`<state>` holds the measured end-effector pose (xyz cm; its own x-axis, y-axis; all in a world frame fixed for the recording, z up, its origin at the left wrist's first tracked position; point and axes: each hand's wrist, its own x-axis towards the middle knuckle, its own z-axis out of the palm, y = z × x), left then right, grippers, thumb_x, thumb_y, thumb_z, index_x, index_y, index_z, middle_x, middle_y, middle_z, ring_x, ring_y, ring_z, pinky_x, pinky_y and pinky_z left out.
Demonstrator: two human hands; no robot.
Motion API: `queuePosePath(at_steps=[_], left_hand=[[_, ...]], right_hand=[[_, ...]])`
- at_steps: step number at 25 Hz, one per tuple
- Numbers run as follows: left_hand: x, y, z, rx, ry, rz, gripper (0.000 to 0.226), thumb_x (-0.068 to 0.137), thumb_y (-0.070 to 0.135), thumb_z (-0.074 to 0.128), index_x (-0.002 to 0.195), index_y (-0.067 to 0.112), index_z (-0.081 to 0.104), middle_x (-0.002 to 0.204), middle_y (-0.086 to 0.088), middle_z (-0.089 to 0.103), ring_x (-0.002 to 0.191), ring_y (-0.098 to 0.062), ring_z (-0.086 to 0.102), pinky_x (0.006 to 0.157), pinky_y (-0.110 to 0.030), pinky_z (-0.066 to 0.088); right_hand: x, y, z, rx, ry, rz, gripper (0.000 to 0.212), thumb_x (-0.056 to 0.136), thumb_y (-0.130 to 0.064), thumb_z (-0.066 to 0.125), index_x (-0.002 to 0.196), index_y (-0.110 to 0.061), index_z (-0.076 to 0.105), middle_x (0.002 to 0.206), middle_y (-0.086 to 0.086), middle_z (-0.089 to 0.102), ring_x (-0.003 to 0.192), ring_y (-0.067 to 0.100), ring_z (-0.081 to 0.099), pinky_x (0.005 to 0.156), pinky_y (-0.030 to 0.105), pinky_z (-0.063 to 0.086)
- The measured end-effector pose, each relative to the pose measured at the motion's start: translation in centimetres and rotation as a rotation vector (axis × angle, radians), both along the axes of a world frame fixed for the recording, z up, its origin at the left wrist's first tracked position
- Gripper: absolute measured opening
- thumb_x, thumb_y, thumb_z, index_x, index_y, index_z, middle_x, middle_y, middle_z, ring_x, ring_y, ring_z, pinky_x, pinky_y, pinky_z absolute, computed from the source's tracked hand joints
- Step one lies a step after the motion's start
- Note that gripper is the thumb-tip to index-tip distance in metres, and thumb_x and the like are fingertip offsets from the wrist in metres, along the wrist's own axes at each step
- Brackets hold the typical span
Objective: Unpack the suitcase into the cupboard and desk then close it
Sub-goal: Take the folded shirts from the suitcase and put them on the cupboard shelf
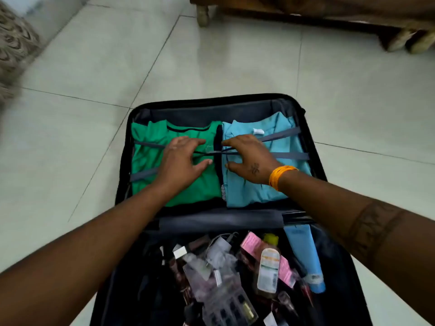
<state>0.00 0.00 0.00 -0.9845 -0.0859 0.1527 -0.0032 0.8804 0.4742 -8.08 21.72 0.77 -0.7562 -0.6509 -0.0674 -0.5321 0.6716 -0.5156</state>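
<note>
A black suitcase lies open on the tiled floor. Its far half holds a folded green shirt on the left and a folded light-blue shirt on the right, crossed by grey elastic straps that meet at a centre buckle. My left hand rests on the green shirt with fingers spread toward the buckle. My right hand, with an orange wristband, has its fingers at the buckle; whether they pinch the strap is unclear. The near half holds toiletries: a clear bottle, a blue tube, pink boxes.
Pale floor tiles surround the suitcase. Dark wooden furniture on short legs stands at the back right. A patterned fabric hangs at the far left edge.
</note>
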Motion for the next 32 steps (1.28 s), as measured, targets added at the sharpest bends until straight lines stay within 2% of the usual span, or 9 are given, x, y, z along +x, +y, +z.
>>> queuePosePath(at_steps=[2,5,8,14,19,24,28,30,32], left_hand=[[-0.5,0.3,-1.2,-0.005,-0.029,-0.012,0.043,0.083,0.034,0.083,0.121,0.016,0.073,0.113,-0.007,0.075,0.112,-0.031,0.062,0.1,-0.04,0.047],[-0.4,0.9,-1.2,0.038,-0.073,-0.005,0.025,0.085,0.022,0.08,0.108,0.015,0.077,0.102,-0.007,0.078,0.102,-0.033,0.066,0.093,-0.042,0.05],[-0.2,1.1,0.2,0.137,-0.09,0.045,0.019,0.084,0.03,0.073,0.1,0.023,0.078,0.095,0.001,0.078,0.095,-0.027,0.07,0.09,-0.045,0.054],[-1.4,1.7,0.4,0.197,-0.113,0.049,0.016,0.081,0.035,0.065,0.09,0.025,0.074,0.084,0.004,0.075,0.08,-0.022,0.068,0.075,-0.042,0.056],[-1.1,1.4,1.0,0.187,-0.087,0.123,0.015,0.083,0.029,0.081,0.081,0.021,0.069,0.078,0.004,0.072,0.074,-0.019,0.066,0.069,-0.033,0.052],[0.5,-2.9,2.0,0.057,-0.162,0.13,0.012,0.082,0.022,0.083,0.079,0.021,0.072,0.078,0.002,0.073,0.078,-0.02,0.07,0.07,-0.029,0.05],[1.0,-2.0,2.3,-0.108,-0.186,0.079,0.009,0.082,0.025,0.077,0.081,0.019,0.07,0.082,-0.003,0.075,0.084,-0.029,0.071,0.072,-0.037,0.054],[0.7,0.6,2.2,-0.057,-0.145,0.072,0.011,0.082,0.028,0.076,0.086,0.019,0.072,0.085,-0.002,0.075,0.085,-0.028,0.071,0.075,-0.037,0.055],[0.3,4.0,2.3,0.115,-0.147,0.145,0.013,0.085,0.028,0.078,0.093,0.018,0.076,0.088,0.0,0.077,0.085,-0.021,0.071,0.078,-0.03,0.053]], right_hand=[[-0.5,-0.8,-0.9,0.069,0.062,0.011,0.05,0.09,-0.036,0.071,0.137,-0.022,0.062,0.13,0.006,0.068,0.127,0.034,0.051,0.104,0.047,0.044],[-0.8,-1.7,-1.3,0.012,0.05,-0.034,0.028,0.089,-0.039,0.067,0.113,-0.028,0.074,0.102,0.002,0.075,0.108,0.035,0.058,0.091,0.048,0.05],[-0.1,-1.9,-0.9,-0.099,0.001,-0.092,0.025,0.086,-0.048,0.061,0.098,-0.032,0.075,0.085,-0.003,0.073,0.094,0.032,0.06,0.085,0.049,0.051],[-0.4,-2.1,-0.7,-0.177,-0.109,-0.099,0.013,0.091,-0.04,0.067,0.09,-0.03,0.075,0.084,-0.003,0.071,0.093,0.029,0.059,0.085,0.048,0.051],[-0.6,0.0,-0.1,-0.147,-0.083,-0.152,0.013,0.093,-0.038,0.06,0.083,-0.031,0.066,0.082,-0.003,0.07,0.093,0.032,0.06,0.086,0.05,0.052],[-1.9,6.1,1.4,0.211,0.127,-0.215,0.015,0.099,-0.033,0.059,0.099,-0.023,0.071,0.105,0.006,0.071,0.111,0.04,0.053,0.086,0.046,0.046],[-1.1,7.9,1.7,0.477,0.266,-0.252,0.029,0.095,-0.036,0.057,0.111,-0.014,0.067,0.114,0.012,0.064,0.116,0.041,0.05,0.088,0.047,0.043],[-0.3,8.1,2.4,0.391,0.299,-0.3,0.034,0.089,-0.033,0.059,0.11,-0.008,0.067,0.112,0.015,0.062,0.11,0.043,0.053,0.084,0.048,0.044],[1.2,7.7,2.7,0.163,0.331,-0.294,0.029,0.084,-0.024,0.059,0.106,-0.007,0.068,0.105,0.016,0.061,0.098,0.043,0.057,0.077,0.048,0.049]])
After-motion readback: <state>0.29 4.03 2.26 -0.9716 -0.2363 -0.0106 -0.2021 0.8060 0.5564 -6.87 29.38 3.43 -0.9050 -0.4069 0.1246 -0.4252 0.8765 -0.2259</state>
